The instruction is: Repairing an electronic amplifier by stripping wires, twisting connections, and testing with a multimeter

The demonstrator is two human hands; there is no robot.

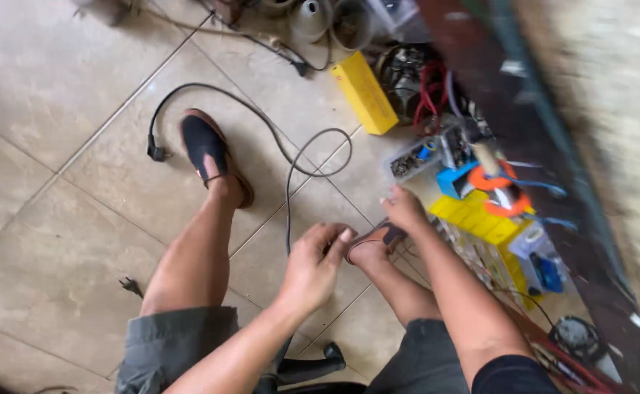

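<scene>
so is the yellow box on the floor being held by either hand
No, the yellow box lies on the tiles at the top, well apart from the left hand and right hand.

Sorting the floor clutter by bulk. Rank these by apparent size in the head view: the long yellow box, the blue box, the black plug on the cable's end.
1. Long yellow box, clearly largest.
2. Blue box, partly hidden by neighbouring parts, so its full size is unsure.
3. Black plug, smallest.

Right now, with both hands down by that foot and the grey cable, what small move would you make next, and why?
Probably close the left hand on the grey cable. Its fingers are open, just beside the cable's near end, while the right hand reaches toward the yellow parts box. Whether either hand already grips something is unclear.
</scene>
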